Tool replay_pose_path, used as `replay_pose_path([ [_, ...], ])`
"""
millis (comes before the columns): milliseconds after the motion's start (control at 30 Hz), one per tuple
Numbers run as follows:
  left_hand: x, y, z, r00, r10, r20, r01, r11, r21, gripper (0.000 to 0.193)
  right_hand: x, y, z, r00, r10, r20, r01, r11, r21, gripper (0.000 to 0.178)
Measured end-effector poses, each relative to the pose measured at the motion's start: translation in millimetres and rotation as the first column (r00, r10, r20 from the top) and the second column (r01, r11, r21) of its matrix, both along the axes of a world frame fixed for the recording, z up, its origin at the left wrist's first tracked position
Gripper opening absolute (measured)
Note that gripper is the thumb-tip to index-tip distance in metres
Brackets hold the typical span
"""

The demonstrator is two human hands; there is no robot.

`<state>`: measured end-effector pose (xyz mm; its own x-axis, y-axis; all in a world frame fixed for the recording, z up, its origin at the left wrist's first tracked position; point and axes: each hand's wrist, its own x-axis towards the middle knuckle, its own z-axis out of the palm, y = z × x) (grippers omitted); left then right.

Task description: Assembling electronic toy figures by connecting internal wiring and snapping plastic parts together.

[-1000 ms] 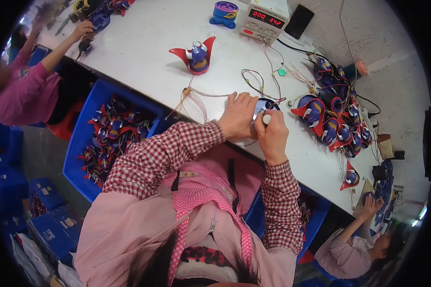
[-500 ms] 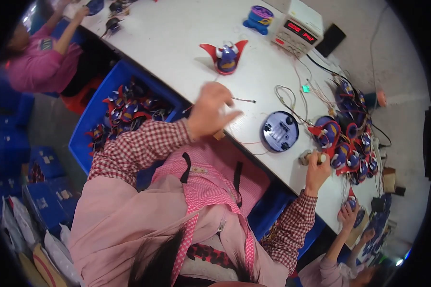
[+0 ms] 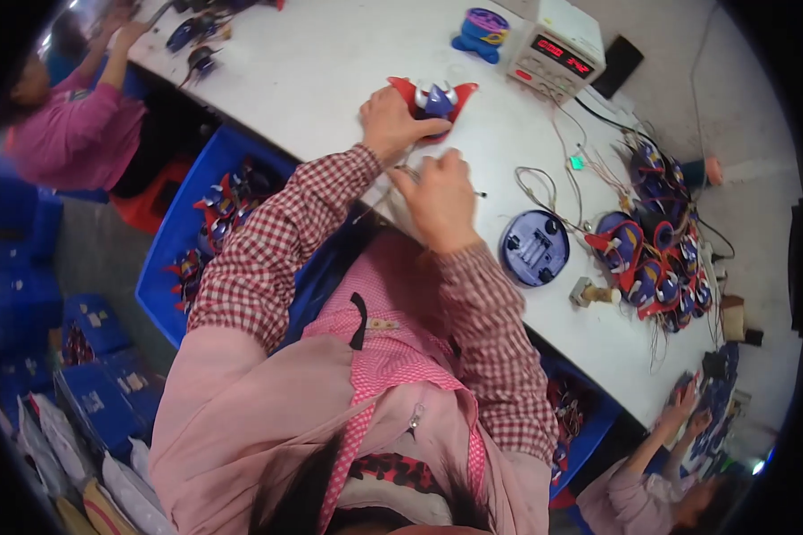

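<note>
My left hand [image 3: 391, 125] is closed round the left side of a toy figure [image 3: 435, 105] with red wings and a purple, silver-horned head, standing on the white table. Just below it, my right hand [image 3: 443, 198] has its fingers curled in by the toy's thin wires; whatever they pinch is hidden. A small dark cable end [image 3: 481, 193] pokes out beside the right hand. Farther right lies a round purple plastic base [image 3: 535, 248], its moulded inside facing up. A small metal piece with a beige knob [image 3: 595, 292] lies on the table near it.
A heap of similar toys [image 3: 655, 267] fills the right of the table, with loose wires. Behind stand a power supply [image 3: 557, 52] and a blue-purple tub [image 3: 481, 34]. Blue bins [image 3: 165, 299] of toys flank my lap. Co-workers sit at far left and lower right.
My left hand has reached forward and taken hold of the toy, which shifted slightly right. My right hand has let go of the beige-knobbed piece and moved left to the wires.
</note>
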<state>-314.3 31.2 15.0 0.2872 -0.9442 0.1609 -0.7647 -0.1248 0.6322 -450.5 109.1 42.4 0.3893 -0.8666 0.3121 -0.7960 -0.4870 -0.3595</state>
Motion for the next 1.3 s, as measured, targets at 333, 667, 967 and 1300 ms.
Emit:
replay_pose_path([
  [333, 0, 47, 29, 0.282, -0.3, -0.911, 0.164, 0.951, -0.262, 0.038, -65, 1, 33, 0.75, -0.206, 0.628, -0.256, 0.785, 0.563, 0.019],
  [667, -110, 80, 44, 0.052, -0.266, -0.963, 0.598, 0.781, -0.183, 0.046, -191, 6, 23, 0.957, -0.212, 0.2, 0.227, 0.972, -0.053, 0.018],
  [967, -139, 88, 12, 0.124, -0.538, -0.834, 0.437, 0.784, -0.44, 0.048, -207, 6, -5, 0.953, -0.239, 0.189, 0.241, 0.97, 0.009, 0.031],
  [1300, -4, 230, 69, 0.027, -0.508, -0.861, 0.025, 0.862, -0.507, 0.058, -36, 99, 96, 0.652, 0.248, 0.717, -0.399, 0.916, 0.046, 0.028],
])
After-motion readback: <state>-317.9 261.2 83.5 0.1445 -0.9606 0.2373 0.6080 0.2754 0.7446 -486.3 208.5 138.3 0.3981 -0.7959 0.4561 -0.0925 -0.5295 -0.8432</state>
